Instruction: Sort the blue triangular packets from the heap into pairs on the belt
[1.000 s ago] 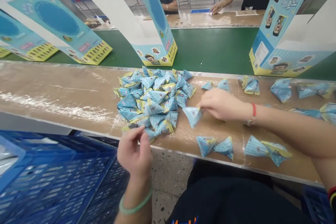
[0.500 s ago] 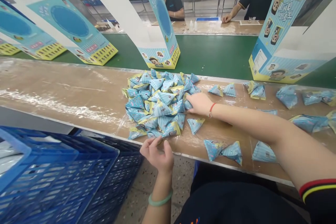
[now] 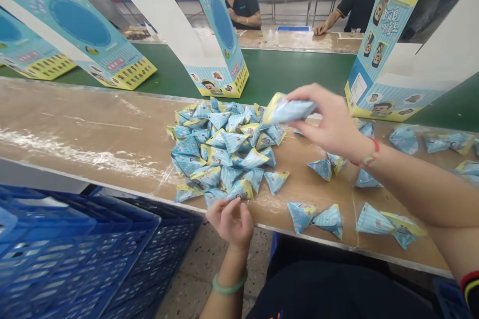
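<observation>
A heap of several small blue and yellow triangular packets (image 3: 224,152) lies on the brown table (image 3: 93,134). My right hand (image 3: 329,122) is raised above the heap's right side and pinches one such packet (image 3: 286,108) between thumb and fingers. My left hand (image 3: 232,219) sits at the table's near edge, just below the heap, with its fingers curled together; whether anything is in them I cannot see. More packets lie loose to the right, among them a pair (image 3: 316,217) and another pair (image 3: 389,224) near the front edge.
Tall blue and yellow cartons (image 3: 220,35) (image 3: 389,45) (image 3: 86,30) stand on a green conveyor belt (image 3: 292,72) behind the table. Blue plastic crates (image 3: 75,254) sit at the lower left. Two other people work at a far table (image 3: 299,40).
My right hand reached into the heap's right side, then rose with a packet pinched in it. My left hand stayed at the table's near edge.
</observation>
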`<control>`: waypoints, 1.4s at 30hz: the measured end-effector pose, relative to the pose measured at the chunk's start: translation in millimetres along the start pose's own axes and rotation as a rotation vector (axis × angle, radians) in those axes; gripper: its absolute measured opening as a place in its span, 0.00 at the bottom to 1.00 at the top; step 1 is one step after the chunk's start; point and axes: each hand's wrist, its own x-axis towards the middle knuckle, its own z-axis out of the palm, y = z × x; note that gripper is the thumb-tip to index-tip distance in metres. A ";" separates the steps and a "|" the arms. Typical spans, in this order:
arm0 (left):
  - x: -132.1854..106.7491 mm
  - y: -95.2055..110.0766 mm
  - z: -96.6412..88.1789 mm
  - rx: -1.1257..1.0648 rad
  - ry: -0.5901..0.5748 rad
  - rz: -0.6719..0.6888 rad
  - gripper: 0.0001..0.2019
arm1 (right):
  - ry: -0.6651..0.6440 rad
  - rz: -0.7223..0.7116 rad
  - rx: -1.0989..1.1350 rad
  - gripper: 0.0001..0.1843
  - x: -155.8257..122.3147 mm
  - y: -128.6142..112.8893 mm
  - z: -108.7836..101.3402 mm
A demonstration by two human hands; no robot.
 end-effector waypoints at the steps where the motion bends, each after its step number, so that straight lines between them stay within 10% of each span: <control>1: 0.4 0.4 0.5 0.009 -0.008 -0.004 0.08 | -0.027 0.024 -0.003 0.12 -4.5 5.5 5.5; 14: 6.2 16.5 -0.9 -0.085 -0.053 0.126 0.10 | -0.778 0.346 -0.411 0.12 -51.9 33.1 63.2; 23: 22.4 51.6 32.6 -0.188 -0.746 -0.091 0.21 | -0.783 0.214 -0.273 0.24 -50.7 41.6 75.3; 30: 49.2 38.5 61.1 -0.218 -0.921 -0.114 0.30 | -0.763 0.337 -0.154 0.36 -47.2 57.5 73.9; 42: 45.3 13.5 66.6 -0.175 -0.915 -0.229 0.50 | -0.606 0.569 -0.254 0.20 19.6 63.2 106.0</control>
